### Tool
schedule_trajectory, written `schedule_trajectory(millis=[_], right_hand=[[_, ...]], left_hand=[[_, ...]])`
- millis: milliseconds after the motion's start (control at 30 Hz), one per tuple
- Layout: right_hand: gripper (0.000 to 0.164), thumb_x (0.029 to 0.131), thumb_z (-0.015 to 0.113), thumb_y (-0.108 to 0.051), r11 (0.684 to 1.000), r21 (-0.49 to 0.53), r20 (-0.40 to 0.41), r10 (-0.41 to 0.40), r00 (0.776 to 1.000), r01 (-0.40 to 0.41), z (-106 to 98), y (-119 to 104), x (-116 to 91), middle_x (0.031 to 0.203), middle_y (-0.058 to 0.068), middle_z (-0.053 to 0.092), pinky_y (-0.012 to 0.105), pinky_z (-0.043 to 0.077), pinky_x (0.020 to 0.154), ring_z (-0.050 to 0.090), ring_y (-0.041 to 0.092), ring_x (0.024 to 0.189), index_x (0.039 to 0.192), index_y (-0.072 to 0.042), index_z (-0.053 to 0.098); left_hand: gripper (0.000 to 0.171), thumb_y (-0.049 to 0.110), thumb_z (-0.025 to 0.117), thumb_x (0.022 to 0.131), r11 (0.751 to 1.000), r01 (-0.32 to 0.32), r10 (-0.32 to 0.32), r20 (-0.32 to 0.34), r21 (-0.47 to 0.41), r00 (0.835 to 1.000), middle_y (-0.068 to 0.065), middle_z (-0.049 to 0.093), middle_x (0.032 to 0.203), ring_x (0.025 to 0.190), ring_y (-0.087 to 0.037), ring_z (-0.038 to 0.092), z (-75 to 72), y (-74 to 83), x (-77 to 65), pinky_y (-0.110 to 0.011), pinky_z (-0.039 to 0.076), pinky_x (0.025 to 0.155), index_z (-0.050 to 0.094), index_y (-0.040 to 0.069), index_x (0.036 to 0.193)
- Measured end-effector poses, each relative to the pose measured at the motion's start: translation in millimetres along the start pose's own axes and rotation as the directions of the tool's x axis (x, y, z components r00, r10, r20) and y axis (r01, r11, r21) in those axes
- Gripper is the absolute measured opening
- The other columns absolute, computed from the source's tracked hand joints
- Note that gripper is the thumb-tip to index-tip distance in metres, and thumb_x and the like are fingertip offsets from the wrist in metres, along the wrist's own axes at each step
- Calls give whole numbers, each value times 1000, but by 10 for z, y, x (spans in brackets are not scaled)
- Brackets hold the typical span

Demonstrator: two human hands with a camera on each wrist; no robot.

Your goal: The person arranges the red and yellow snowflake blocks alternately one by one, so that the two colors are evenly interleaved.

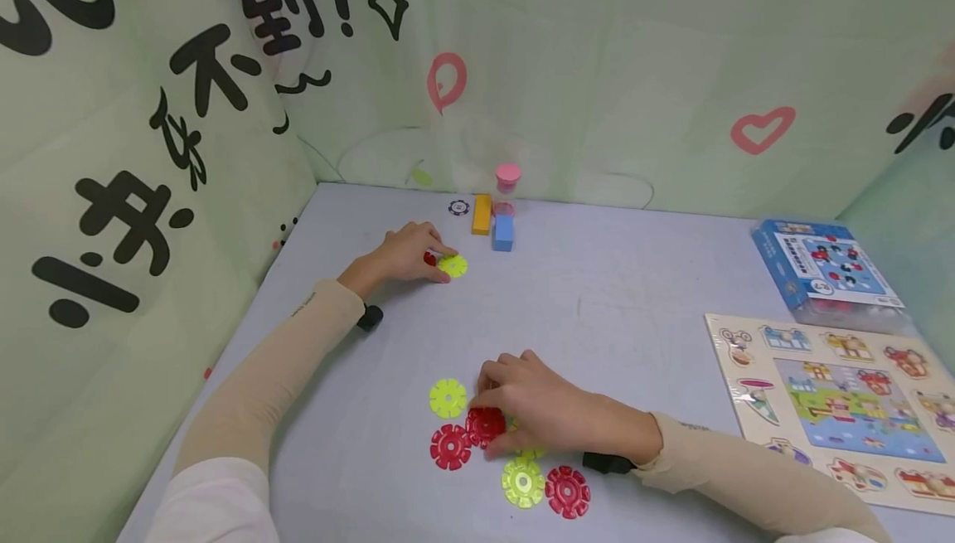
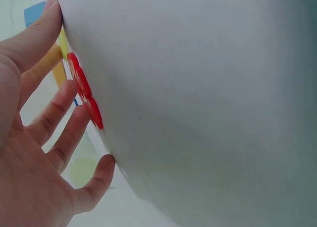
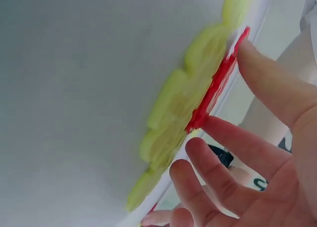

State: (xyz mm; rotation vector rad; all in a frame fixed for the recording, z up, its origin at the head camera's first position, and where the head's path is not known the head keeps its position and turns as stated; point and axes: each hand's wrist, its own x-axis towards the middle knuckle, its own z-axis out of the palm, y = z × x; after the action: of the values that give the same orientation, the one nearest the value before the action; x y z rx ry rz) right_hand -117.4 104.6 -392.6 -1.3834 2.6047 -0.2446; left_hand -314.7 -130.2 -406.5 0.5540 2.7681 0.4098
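My left hand (image 1: 409,254) lies low over the far left of the table, its thumb and index finger at the edges of a yellow notched plastic disc (image 1: 454,266). Red discs (image 2: 84,90) lie beside its other fingers in the left wrist view, mostly hidden by the hand in the head view. Nearer the front, my right hand (image 1: 540,404) pinches a red notched disc (image 1: 485,425) between thumb and index finger. In the right wrist view that red disc (image 3: 218,85) is tilted on edge above yellow discs (image 3: 171,103), which the hand partly covers from above.
Around the right hand lie a yellow disc (image 1: 448,398), a red disc (image 1: 451,447), another yellow disc (image 1: 523,482) and another red disc (image 1: 567,492). An orange block (image 1: 482,215) and a blue block (image 1: 503,233) stand behind. At right are a picture board (image 1: 757,361) and a blue box (image 1: 828,265).
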Motion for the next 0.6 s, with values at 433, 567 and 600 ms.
schedule_trajectory(millis=[433,567,600], right_hand=[[45,72,76,-50,999,12,17,-45,999,44,-20,-6,58,101,-8,65,21,41,74,53,2,87,108,-23,70],[45,71,77,-45,997,68,18,-35,999,34,-19,27,62,104,-7,65,17,45,73,54,2,87,109,-23,70],[45,71,78,-44,996,90,16,-31,999,29,-20,40,63,104,-7,64,15,45,72,54,2,87,110,-23,70]], left_hand=[[56,50,74,76,1000,-7,7,-11,-5,1000,-2,51,124,118,-23,40,11,-6,-10,-58,32,100,58,36,128],[57,51,73,76,1000,-10,10,-17,-3,1000,-2,51,123,117,-22,40,21,-18,1,-59,32,101,58,37,128],[56,51,74,76,1000,-10,10,-19,-3,1000,-1,51,123,117,-22,40,22,-21,3,-60,32,101,58,37,128]])
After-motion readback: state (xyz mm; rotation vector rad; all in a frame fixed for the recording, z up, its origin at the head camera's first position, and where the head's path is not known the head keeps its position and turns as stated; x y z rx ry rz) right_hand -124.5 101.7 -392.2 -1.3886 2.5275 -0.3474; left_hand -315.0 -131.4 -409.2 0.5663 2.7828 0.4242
